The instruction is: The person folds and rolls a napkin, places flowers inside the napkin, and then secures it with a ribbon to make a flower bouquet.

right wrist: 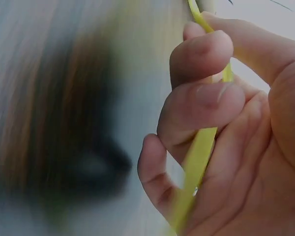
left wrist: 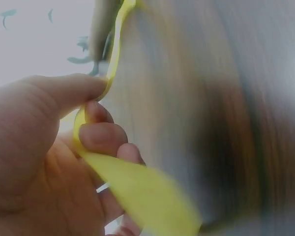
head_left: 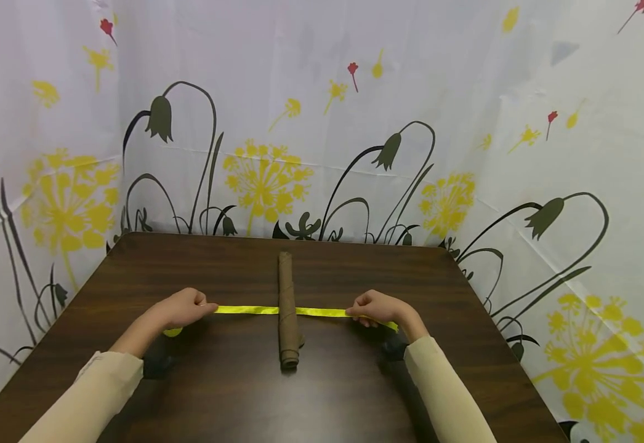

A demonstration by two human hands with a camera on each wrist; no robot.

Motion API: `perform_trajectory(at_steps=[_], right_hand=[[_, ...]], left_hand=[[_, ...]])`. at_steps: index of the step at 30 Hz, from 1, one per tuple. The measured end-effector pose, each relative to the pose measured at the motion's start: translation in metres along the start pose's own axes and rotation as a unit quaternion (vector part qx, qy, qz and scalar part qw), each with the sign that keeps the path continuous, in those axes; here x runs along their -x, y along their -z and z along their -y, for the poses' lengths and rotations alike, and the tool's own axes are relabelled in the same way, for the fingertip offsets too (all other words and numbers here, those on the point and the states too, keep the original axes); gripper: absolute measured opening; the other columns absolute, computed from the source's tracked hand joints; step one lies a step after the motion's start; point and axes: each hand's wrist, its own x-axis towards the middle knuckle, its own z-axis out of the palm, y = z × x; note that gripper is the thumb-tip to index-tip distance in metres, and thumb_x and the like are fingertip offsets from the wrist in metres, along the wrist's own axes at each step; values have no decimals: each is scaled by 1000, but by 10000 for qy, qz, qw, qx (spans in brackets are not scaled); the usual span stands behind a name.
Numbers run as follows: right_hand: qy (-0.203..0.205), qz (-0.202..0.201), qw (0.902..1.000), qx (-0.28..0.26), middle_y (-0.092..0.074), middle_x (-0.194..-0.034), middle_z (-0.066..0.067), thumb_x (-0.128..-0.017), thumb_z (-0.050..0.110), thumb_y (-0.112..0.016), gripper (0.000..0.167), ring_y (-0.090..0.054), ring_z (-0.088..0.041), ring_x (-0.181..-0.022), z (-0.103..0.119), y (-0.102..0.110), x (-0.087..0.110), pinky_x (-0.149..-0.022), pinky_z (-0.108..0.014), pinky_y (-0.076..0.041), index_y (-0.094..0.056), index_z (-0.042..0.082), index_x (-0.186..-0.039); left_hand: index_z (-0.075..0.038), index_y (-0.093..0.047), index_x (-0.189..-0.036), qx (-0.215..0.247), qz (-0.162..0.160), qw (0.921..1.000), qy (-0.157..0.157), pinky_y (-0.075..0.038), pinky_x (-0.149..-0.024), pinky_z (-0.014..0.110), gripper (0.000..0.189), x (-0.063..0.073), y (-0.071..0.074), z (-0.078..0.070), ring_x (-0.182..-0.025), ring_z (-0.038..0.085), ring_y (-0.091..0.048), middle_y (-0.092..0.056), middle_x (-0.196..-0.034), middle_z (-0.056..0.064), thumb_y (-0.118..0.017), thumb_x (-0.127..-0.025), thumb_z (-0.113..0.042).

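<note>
A yellow ribbon runs nearly straight from hand to hand and passes behind or under a rolled brown cloth, which lies lengthwise on the table. My left hand pinches the ribbon between thumb and fingers, left of the roll. Its tail hangs below the fingers, broad and loose in the left wrist view. On the other side my right hand pinches the ribbon too, with a short end sticking out past the fingers. In the right wrist view that ribbon end crosses the palm.
The dark wooden table extends around the roll, its far edge against a white curtain printed with flowers. The roll's near end has a small loose flap on its right side. Both wrist views are blurred beyond the hands.
</note>
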Motion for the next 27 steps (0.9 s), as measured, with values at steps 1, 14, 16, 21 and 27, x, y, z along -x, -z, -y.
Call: perform_trajectory(at_steps=[1, 14, 16, 21, 27], right_hand=[[-8, -17, 10000, 0, -57, -67, 0, -110, 34, -63, 46, -48, -14, -57, -2, 2, 3, -59, -31, -45, -69, -9, -94], [-117, -377, 9991, -134, -56, -69, 1, -109, 27, -65, 36, -49, -14, -58, -35, 22, 36, -61, -31, -46, -63, 5, -80], [-128, -430, 9988, -179, -57, -70, 1, -109, 27, -65, 36, -50, -14, -58, -39, 24, 39, -61, -31, -47, -63, 4, -81], [-124, -580, 9977, -326, -62, -76, -2, -108, 25, -66, 33, -53, -14, -60, -46, 27, 45, -61, -32, -51, -68, -5, -96], [-76, -717, 9949, -706, -66, -84, -3, -108, 19, -64, 30, -58, -14, -66, -53, 30, 52, -64, -32, -54, -68, -11, -110]], left_hand=[[-20, -39, -66, -2, -48, 10000, -17, -34, -57, 30, 50, 3, 4, 4, -53, 11, -29, -32, -59, -7, -59, -111, -30], [-12, -49, -78, 205, -344, 9991, 164, -37, -61, 31, 39, 35, 29, 41, -60, 14, -37, -41, -70, -2, -57, -112, -30], [-11, -51, -81, 225, -411, 9987, 181, -38, -61, 31, 37, 38, 31, 46, -61, 13, -38, -44, -72, -2, -57, -112, -29], [-5, -60, -91, 191, -658, 9973, 271, -40, -62, 29, 30, 45, 34, 59, -68, 14, -45, -52, -83, 1, -62, -110, -28], [1, -65, -105, 179, -1011, 9937, 440, -42, -67, 31, 30, 54, 39, 69, -83, 21, -50, -58, -93, 6, -65, -109, -29]])
